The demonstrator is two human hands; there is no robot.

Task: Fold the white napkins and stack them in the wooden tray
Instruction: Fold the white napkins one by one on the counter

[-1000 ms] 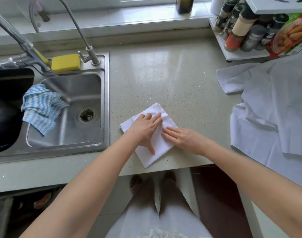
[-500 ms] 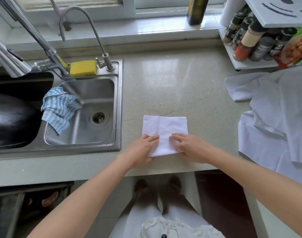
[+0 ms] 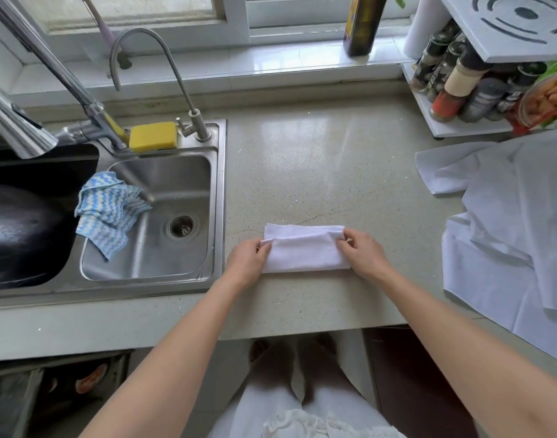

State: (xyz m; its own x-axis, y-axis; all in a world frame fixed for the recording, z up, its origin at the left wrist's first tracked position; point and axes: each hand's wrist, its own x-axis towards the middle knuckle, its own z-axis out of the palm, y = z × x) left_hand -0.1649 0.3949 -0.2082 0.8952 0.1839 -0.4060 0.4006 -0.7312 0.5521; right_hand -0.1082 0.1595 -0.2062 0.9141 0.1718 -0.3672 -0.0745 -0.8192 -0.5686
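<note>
At lower centre of the frame, near the counter's (image 3: 302, 159) front edge, lies the white napkin (image 3: 305, 251), partly folded. Your left hand (image 3: 247, 263) pinches its left end and your right hand (image 3: 364, 256) pinches its right end, both raising the near layer. Unfolded white napkins (image 3: 505, 235) lie at right; the sink (image 3: 150, 216) sits at left.
</note>
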